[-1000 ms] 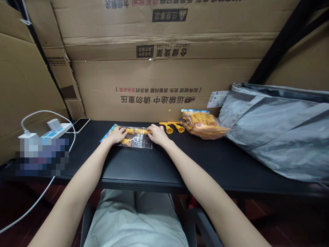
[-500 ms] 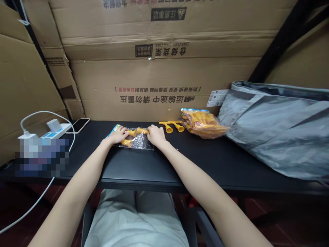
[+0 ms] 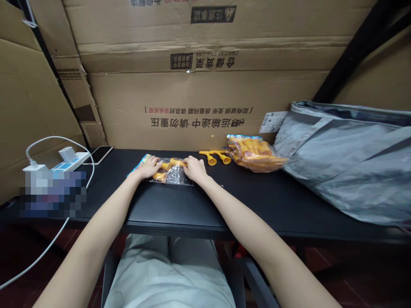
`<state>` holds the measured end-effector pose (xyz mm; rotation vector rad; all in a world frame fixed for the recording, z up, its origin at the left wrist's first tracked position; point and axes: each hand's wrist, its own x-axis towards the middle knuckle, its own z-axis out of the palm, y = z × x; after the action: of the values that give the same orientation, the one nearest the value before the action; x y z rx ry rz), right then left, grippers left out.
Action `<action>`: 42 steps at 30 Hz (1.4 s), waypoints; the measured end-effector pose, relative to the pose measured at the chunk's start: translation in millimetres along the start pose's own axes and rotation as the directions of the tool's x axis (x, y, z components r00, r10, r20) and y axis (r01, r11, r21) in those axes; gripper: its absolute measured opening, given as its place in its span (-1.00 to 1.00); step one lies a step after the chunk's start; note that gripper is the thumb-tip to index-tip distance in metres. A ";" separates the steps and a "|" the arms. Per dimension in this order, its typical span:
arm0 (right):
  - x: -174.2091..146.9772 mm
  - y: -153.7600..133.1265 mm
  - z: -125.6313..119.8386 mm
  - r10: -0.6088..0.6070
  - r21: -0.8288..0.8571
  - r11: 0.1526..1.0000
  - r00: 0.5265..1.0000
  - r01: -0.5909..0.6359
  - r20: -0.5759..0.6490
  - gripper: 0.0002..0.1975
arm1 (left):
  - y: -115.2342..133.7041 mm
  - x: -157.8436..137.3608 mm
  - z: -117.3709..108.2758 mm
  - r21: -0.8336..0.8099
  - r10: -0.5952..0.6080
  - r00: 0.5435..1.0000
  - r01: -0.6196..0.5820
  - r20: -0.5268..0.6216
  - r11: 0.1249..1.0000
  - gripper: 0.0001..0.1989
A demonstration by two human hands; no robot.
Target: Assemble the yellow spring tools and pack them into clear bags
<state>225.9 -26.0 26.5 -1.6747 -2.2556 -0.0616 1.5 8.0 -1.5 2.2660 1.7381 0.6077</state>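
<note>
A clear plastic bag [image 3: 180, 178] with a colourful header lies flat on the black table. Several yellow toy pipes [image 3: 159, 176] with cup-shaped ends show in or on it. My left hand [image 3: 148, 167] presses on the header end, its fingers curled over the bag and a pipe. At the bag's other end, my right hand [image 3: 194, 168] has its fingers closed on the stem of a yellow toy pipe [image 3: 176, 162], cup pointing left. Whether that pipe is fully inside the plastic I cannot tell. Right of this hand lie two loose yellow pipes [image 3: 211, 160].
A full bag of yellow pipes [image 3: 252, 154] stands at the back right, beside a large grey fabric bag [image 3: 346, 167]. On the left are a phone [image 3: 100, 155], a power strip [image 3: 72, 162] and a white cable [image 3: 48, 255]. Cardboard [image 3: 176, 92] walls the table's back.
The yellow pipe at my right hand has shifted very slightly. Both hands stay at the bag, and the view has tilted a little.
</note>
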 end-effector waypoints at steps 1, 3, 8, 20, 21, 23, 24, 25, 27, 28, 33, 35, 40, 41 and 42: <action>1.4 1.0 2.9 0.001 0.042 0.999 1.000 -0.001 -0.001 -0.73 | 0.7 0.0 0.4 0.005 -0.034 0.999 0.034 -0.020 0.999 -0.53; 5.1 3.4 9.6 -0.004 0.151 0.989 1.000 0.005 -0.007 -0.72 | 1.6 0.7 1.7 0.003 -0.092 0.994 0.093 -0.057 0.996 -0.49; 14.1 9.2 21.8 -0.040 0.380 0.923 0.998 0.057 -0.053 -0.66 | 3.5 2.7 2.3 -0.096 -0.113 0.985 0.101 -0.131 0.990 -0.49; 8.8 8.9 7.8 0.146 0.107 0.984 0.989 -0.143 -0.021 -0.76 | -1.0 2.9 -0.3 -0.356 -0.433 0.893 0.367 -0.124 0.859 -0.50; 8.8 8.6 7.7 0.132 0.114 0.985 0.991 -0.129 -0.022 -0.76 | -2.2 3.6 1.2 -0.358 -0.424 0.897 0.357 -0.125 0.862 -0.50; 9.6 9.1 9.0 0.110 0.146 0.984 0.994 -0.105 -0.024 -0.77 | -4.8 5.3 3.9 -0.356 -0.398 0.908 0.331 -0.133 0.874 -0.49; 10.3 10.0 10.3 0.104 0.170 0.981 0.994 -0.097 -0.029 -0.78 | -6.1 6.1 5.0 -0.353 -0.384 0.912 0.317 -0.140 0.880 -0.49; 11.1 11.3 12.0 0.100 0.204 0.975 0.994 -0.090 -0.039 -0.79 | -7.4 6.9 5.9 -0.351 -0.372 0.916 0.303 -0.149 0.886 -0.50; 13.4 14.4 15.8 0.098 0.302 0.951 0.993 -0.072 -0.072 -0.81 | -9.2 8.1 7.3 -0.345 -0.354 0.922 0.285 -0.157 0.894 -0.50; 14.7 16.0 17.9 0.105 0.366 0.929 0.990 -0.064 -0.095 -0.82 | -9.7 8.5 7.6 -0.340 -0.353 0.923 0.285 -0.156 0.896 -0.50; 22.2 21.2 28.2 0.213 0.657 0.751 0.966 -0.067 -0.144 -0.84 | -7.8 8.3 7.3 -0.301 -0.372 0.917 0.318 -0.145 0.899 -0.52; 24.7 22.3 32.0 0.222 0.714 0.696 0.968 -0.073 -0.117 -0.85 | -6.1 7.8 6.7 -0.284 -0.372 0.919 0.324 -0.131 0.902 -0.53; 27.5 23.3 36.9 0.224 0.818 0.568 0.973 -0.091 -0.048 -0.82 | -0.9 5.7 5.1 -0.266 -0.344 0.933 0.306 -0.108 0.914 -0.53; 27.2 23.0 36.8 0.214 0.837 0.539 0.977 -0.095 -0.027 -0.81 | 0.7 5.0 4.4 -0.269 -0.336 0.937 0.299 -0.102 0.916 -0.52; 26.5 22.5 36.4 0.195 0.853 0.512 0.981 -0.097 -0.005 -0.81 | 2.5 4.1 3.7 -0.272 -0.327 0.940 0.292 -0.094 0.917 -0.52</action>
<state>231.7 13.8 -3.9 -1.2138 -1.5672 0.8594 6.2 11.5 -2.9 1.7654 1.9056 0.8766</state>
